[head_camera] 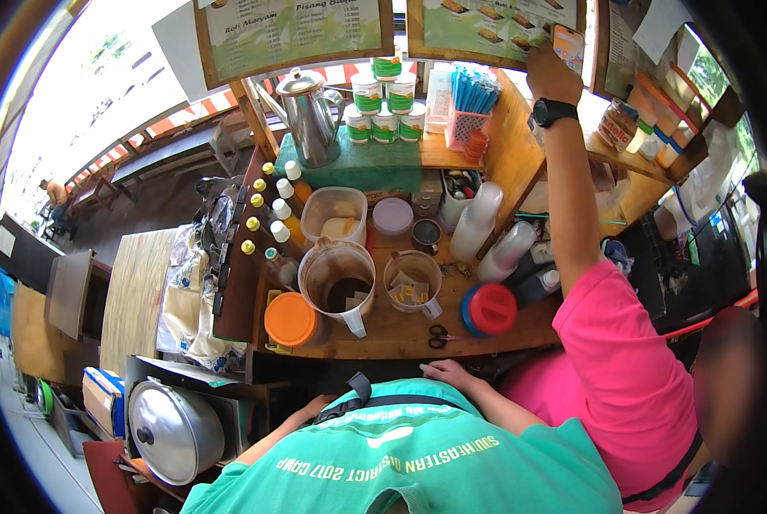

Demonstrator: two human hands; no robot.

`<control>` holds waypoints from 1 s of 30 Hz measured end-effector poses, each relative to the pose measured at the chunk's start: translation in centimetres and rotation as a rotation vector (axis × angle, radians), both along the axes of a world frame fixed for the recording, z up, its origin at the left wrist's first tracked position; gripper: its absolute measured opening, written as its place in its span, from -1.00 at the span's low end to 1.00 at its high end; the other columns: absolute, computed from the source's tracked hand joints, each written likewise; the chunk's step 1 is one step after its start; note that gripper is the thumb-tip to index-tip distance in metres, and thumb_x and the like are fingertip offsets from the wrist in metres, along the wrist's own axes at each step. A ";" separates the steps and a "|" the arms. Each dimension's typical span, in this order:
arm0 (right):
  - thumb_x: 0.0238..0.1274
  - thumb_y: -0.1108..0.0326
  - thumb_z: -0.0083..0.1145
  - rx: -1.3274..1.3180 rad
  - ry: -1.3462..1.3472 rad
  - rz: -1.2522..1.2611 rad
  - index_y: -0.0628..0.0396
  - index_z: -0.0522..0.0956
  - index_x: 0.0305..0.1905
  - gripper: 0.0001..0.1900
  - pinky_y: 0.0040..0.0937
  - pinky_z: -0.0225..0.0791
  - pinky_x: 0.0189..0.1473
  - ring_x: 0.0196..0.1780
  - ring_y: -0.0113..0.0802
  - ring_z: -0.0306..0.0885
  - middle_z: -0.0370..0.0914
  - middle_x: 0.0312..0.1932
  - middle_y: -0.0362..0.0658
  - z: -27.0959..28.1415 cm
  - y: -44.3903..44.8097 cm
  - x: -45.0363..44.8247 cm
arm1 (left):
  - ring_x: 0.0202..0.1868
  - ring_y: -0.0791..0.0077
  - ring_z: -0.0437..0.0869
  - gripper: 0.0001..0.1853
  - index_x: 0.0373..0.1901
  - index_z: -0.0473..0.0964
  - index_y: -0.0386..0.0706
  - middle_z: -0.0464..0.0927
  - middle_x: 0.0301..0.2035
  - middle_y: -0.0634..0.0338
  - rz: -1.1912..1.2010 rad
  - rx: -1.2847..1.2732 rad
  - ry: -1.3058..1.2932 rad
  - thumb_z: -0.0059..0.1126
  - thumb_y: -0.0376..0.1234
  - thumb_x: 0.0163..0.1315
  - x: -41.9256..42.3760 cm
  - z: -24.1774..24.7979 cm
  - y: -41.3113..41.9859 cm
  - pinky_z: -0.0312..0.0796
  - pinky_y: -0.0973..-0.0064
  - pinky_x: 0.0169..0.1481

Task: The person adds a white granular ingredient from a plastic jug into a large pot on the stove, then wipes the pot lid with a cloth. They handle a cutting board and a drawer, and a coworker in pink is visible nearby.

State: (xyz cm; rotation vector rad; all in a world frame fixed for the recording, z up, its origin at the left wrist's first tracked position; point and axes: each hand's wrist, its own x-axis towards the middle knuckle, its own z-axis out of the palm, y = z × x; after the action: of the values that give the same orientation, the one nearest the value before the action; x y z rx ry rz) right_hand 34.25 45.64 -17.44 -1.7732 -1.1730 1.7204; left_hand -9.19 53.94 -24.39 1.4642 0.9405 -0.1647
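Observation:
My right hand (451,372) is low in front of my body, just below the counter's front edge; whether it grips anything is unclear. My left hand (318,403) is lower still, partly hidden by the strap and buckle (351,401) on my chest. On the wooden counter (383,344) before me lie black-handled scissors (439,336). Beyond them stand a large plastic jug with dark residue (338,276) and a smaller jug holding tea bags (413,283). An orange-lidded container (291,319) stands at left, a red-lidded one (491,308) at right.
A co-worker's arm (573,186) reaches across at right, the hand near a phone (568,46). Stacked plastic cups (476,221), several bottles (284,193), a steel pitcher (311,122) and stacked cans (383,103) stand farther back. A lidded aluminium pot (176,429) sits at lower left.

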 end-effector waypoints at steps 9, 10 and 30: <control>0.45 -0.13 0.26 0.014 0.185 0.491 0.18 0.60 -0.52 -0.42 -0.23 0.36 -0.35 -0.51 -0.39 0.38 0.51 -0.64 -0.24 1.8 5.9 -5.4 | -0.22 0.25 0.77 -0.66 -0.18 0.74 -0.22 0.77 -0.30 0.00 -0.079 0.214 0.141 0.32 -0.14 0.19 0.9 4.4 1.2 0.56 0.29 -0.02; 0.45 -0.10 0.26 0.139 0.071 0.442 0.19 0.60 -0.50 -0.44 -0.23 0.36 -0.36 -0.52 -0.35 0.38 0.52 -0.63 -0.17 2.1 6.5 -5.3 | -0.22 0.30 0.76 -0.60 -0.14 0.74 -0.24 0.78 -0.29 0.03 -0.022 0.170 0.109 0.33 -0.09 0.20 0.8 4.5 1.2 0.55 0.30 -0.03; 0.43 -0.20 0.26 -0.386 0.239 0.573 0.25 0.72 0.14 -0.37 -0.39 0.48 0.15 0.01 -0.48 0.61 0.73 0.00 -0.14 -2.2 7.5 -8.1 | -0.08 0.48 0.70 -0.50 0.01 0.72 -0.30 0.73 -0.14 0.19 0.382 -0.462 -0.003 0.34 -0.02 0.38 -5.5 7.7 -2.9 0.52 0.41 0.16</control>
State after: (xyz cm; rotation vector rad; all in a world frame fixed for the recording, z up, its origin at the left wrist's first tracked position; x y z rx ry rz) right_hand 26.11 53.12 -19.60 -1.4374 -1.4017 2.5572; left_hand -14.64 51.05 -16.72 0.8454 1.0778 -0.0897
